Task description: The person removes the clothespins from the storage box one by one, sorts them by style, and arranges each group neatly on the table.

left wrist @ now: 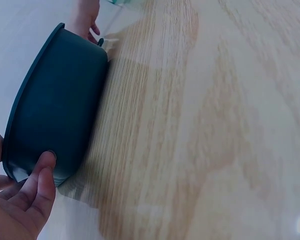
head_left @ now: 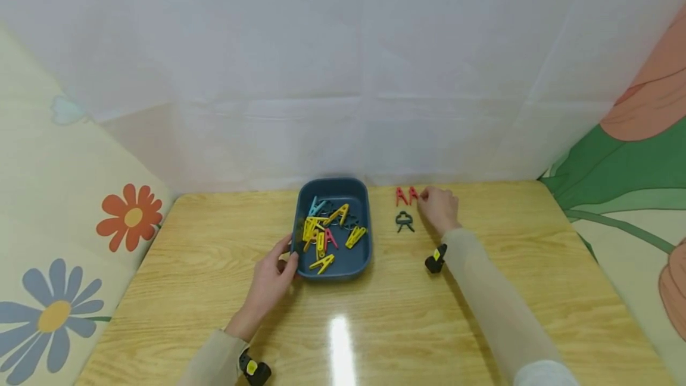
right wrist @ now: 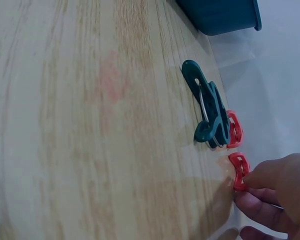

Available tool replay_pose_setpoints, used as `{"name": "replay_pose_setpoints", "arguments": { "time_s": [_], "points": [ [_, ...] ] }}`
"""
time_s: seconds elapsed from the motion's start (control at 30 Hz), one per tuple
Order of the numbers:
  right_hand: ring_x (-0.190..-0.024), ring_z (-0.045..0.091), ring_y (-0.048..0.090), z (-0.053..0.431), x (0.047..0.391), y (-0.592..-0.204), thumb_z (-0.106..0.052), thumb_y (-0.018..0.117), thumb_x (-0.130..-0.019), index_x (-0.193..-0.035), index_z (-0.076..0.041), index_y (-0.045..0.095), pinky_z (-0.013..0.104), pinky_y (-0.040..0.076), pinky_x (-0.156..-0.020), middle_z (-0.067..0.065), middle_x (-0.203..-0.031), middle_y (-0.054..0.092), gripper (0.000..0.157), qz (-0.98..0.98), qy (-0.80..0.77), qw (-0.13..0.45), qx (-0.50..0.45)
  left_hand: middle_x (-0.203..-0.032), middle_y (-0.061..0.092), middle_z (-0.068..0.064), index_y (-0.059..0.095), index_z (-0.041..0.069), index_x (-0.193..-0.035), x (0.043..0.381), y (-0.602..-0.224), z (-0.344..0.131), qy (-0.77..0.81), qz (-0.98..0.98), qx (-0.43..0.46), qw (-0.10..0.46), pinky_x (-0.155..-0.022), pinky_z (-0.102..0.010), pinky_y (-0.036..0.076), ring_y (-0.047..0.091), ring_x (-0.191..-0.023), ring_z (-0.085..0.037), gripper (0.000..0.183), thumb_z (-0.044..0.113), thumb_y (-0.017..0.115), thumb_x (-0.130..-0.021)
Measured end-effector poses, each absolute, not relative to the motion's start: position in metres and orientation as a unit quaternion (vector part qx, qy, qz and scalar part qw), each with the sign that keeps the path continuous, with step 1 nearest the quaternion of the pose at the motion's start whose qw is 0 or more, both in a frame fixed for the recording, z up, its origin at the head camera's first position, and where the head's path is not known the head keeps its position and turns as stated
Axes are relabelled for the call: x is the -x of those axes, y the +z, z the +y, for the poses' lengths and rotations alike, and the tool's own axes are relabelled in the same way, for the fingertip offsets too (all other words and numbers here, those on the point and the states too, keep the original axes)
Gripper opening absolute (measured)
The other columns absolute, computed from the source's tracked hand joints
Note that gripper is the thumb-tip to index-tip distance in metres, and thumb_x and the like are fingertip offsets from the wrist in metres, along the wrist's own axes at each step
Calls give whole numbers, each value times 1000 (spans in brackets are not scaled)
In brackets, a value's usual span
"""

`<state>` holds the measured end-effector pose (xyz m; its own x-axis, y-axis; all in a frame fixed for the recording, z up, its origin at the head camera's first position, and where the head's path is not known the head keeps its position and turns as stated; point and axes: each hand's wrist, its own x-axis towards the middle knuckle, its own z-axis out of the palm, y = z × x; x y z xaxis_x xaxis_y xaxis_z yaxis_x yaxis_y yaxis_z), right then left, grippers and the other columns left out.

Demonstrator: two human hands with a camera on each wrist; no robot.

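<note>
A dark blue plastic bin (head_left: pixel 333 276) stands on the table with several yellow clothespins (head_left: pixel 356 236), a red one (head_left: pixel 330 237), a light blue one (head_left: pixel 316 206) and dark clips inside. My left hand (head_left: pixel 273 276) grips its left side near the front corner, with fingertips (left wrist: pixel 48 160) against the outer wall. To the right of the bin, my right hand (head_left: pixel 439 210) pinches the end of a red clothespin (right wrist: pixel 240 170) at the table's back. Beside that lies a second red clothespin (head_left: pixel 401 196). A dark green clip (head_left: pixel 404 221) rests just in front of the pair.
The wooden table (head_left: pixel 214 225) meets a white sheet (head_left: pixel 268 106) along its back edge. Flower-printed cloths (head_left: pixel 64 195) hang at the left and right sides. A black wrist camera (head_left: pixel 436 258) is strapped to each forearm.
</note>
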<state>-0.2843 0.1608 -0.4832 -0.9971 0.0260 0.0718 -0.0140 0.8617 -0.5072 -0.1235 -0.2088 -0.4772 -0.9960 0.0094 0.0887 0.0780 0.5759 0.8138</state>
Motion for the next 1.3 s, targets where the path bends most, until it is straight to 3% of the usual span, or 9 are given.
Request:
{"name": "replay_pose_setpoints", "arguments": {
  "time_s": [0.63,1.0,1.3],
  "points": [
    [-108,41,66,166,283,-481,-22,58,-101,-111,1,75,57,40,-104,19,-111,75,30,-958,285,33,13,-132,63,-27,46,1,-154,123,-477,-208,-456,-889,22,37,-63,-24,52,66,-77,-18,49,12,54,-108],
    [-99,36,69,168,278,-462,-17,58,-101,-107,2,74,51,53,-92,19,-106,75,26,-948,312,56,-32,-132,63,-28,45,1,-155,123,-474,-207,-459,-887,27,42,-63,-24,52,68,-77,-19,49,12,53,-108],
    [-103,34,69,154,269,-441,-18,61,-103,-114,4,73,48,55,-92,19,-111,74,27,-944,318,17,-88,-133,63,-27,45,1,-155,123,-473,-207,-454,-890,18,32,-63,-24,52,67,-77,-19,49,12,53,-108]
  ]
}}
